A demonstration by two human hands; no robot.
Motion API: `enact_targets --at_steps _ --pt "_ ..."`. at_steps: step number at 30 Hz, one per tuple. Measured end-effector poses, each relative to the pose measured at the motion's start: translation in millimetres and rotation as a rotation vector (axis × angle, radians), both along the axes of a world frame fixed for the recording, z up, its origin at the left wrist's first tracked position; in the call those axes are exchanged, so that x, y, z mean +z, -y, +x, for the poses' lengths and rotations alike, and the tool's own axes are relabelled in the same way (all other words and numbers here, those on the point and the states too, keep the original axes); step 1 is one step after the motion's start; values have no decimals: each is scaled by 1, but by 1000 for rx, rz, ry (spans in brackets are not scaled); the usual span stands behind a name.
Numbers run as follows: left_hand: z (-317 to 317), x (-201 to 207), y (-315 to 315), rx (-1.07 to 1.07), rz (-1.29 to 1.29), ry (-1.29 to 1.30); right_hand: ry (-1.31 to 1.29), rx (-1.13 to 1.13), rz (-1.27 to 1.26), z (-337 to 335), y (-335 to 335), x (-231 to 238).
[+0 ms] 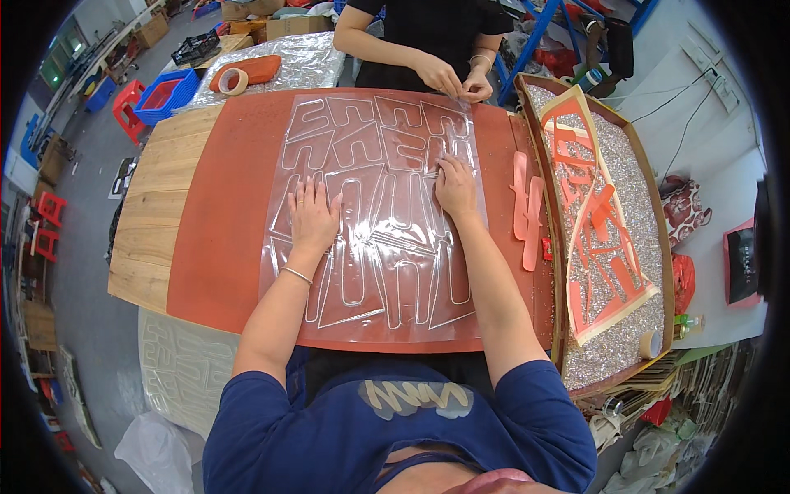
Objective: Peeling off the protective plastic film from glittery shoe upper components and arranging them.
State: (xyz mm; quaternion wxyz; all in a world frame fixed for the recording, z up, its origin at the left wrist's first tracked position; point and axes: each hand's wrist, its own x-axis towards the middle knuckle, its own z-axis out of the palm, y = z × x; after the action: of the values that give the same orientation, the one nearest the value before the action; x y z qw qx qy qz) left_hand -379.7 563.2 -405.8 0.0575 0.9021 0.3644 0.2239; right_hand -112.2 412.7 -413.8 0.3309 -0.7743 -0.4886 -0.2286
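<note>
A clear plastic sheet (374, 276) lies over a reddish-brown board in front of me. White outlines of slotted, U-like shapes cover it. My left hand (313, 216) rests flat on the sheet's left part, its fingers spread and holding nothing. My right hand (456, 188) lies on the sheet's right part. Its fingers are slightly bent, their tips on the outlines, and I see nothing gripped in them. Two coral-coloured slotted strips (533, 216) lie on the board to the right of my right forearm.
Across the board, another person's hands (461, 81) meet at its far edge. A shallow tray (634, 288) of glittery bits on the right carries a coral cut-out sheet (594, 216). A tape roll (234, 81) and coral bundle (262, 69) lie far left, near blue crates (167, 96).
</note>
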Motion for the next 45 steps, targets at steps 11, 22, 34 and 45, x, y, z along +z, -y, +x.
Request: enact_targets --at_steps 11,22,34,45 --pt "1 0 0 1 22 -2 -7 35 -19 4 1 -1" --pt "-1 7 4 31 -43 8 61 -56 -75 -1 5 7" --pt "-2 6 2 58 -52 59 139 -58 45 -5 5 12" --pt "-3 9 9 163 131 170 83 -82 82 -8 5 15"
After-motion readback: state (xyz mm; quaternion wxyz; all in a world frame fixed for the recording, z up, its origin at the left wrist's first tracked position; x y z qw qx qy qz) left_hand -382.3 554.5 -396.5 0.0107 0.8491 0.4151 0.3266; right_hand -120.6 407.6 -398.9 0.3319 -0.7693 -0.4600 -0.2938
